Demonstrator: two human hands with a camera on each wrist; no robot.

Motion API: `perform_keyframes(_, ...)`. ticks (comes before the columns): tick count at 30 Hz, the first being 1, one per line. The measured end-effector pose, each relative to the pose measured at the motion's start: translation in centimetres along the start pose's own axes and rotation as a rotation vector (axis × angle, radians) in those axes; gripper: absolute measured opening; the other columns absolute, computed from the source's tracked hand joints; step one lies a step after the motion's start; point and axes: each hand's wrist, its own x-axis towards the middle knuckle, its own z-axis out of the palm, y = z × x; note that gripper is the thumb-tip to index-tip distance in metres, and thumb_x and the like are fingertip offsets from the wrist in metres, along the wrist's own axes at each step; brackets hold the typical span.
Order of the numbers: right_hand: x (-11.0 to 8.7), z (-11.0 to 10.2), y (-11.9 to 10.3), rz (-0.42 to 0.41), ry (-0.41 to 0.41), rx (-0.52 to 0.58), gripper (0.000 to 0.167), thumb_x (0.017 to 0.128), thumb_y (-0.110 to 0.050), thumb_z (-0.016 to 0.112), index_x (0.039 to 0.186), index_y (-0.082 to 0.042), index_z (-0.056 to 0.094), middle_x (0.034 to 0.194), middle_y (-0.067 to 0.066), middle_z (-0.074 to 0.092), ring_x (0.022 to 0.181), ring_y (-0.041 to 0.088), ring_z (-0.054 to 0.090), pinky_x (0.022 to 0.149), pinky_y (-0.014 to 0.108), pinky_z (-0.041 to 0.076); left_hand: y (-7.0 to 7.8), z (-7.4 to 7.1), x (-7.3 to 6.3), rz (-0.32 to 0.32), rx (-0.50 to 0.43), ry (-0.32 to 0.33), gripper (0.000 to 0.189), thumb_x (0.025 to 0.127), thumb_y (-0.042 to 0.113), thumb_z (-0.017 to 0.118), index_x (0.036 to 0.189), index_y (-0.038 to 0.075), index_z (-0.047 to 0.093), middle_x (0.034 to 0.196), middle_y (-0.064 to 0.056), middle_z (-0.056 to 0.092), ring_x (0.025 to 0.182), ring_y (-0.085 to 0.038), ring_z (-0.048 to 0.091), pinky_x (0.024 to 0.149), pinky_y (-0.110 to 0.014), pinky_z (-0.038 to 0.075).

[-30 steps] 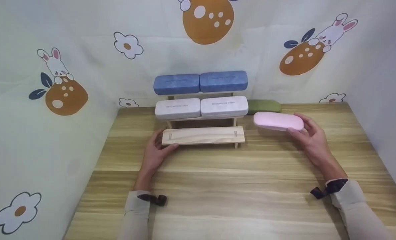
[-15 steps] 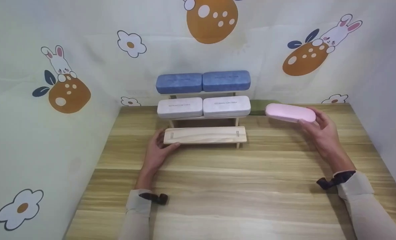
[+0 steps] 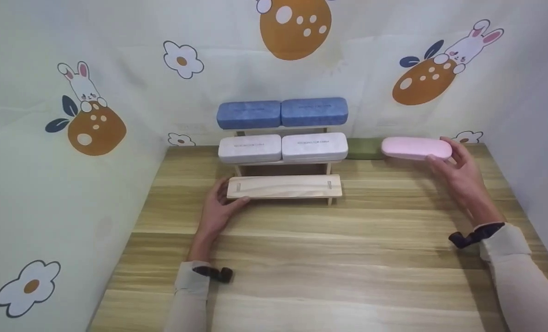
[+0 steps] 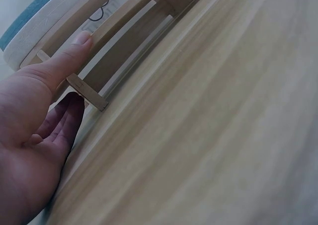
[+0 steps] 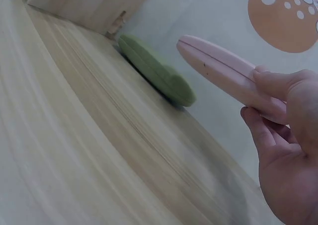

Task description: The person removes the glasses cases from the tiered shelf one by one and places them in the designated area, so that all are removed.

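My right hand [image 3: 462, 177] holds a pink glasses case [image 3: 414, 148] by its right end, thumb in front and fingers behind. In the right wrist view the pink case [image 5: 223, 71] is raised off the table, near a green glasses case [image 5: 156, 71] lying by the wall. My left hand [image 3: 216, 210] grips the left end of the lowest board of a three-step wooden rack [image 3: 285, 187]. Its thumb lies along the board's front edge, and the fingers reach round beside the leg. Two white glasses cases [image 3: 250, 148] sit side by side on the middle step, two blue ones [image 3: 249, 114] on the top.
The rack stands on a wood-grain table [image 3: 329, 272], close to the back. A pale cloth wall [image 3: 370, 69] with printed rabbits and flowers encloses the back and both sides. The green case is partly hidden behind the pink one in the head view.
My right hand has carried the pink case rightward and back toward the wall, showing more bare table beside the rack. The left hand keeps its place on the rack. The head view shifted slightly.
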Motion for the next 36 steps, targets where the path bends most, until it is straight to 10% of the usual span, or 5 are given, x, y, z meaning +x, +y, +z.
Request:
perform_keyframes(20,1.1,-2.7,1.8,0.106,0.019,-0.197,0.089,0.102,-0.054,0.07,0.173,-0.036,0.019,0.185,0.001,0.006,0.168,0.03,0.022,0.132,0.03,0.034,0.0,0.0,0.0,0.012,0.021,0.002,0.091,0.081,0.028,0.098,0.158,0.018,0.051,0.151,-0.006,0.063,0.137,-0.023,0.063,0.113,-0.029,0.055)
perform_keyframes(36,2.0,-2.2,2.5,0.063,0.057,-0.279,0.108,0.099,-0.046,0.079,0.174,-0.01,0.011,0.181,0.022,0.01,0.166,0.033,0.02,0.139,0.042,0.018,0.0,0.0,-0.1,0.01,0.03,0.004,0.092,0.082,0.029,0.098,0.159,0.014,0.05,0.151,-0.007,0.062,0.138,-0.024,0.062,0.113,-0.03,0.054)
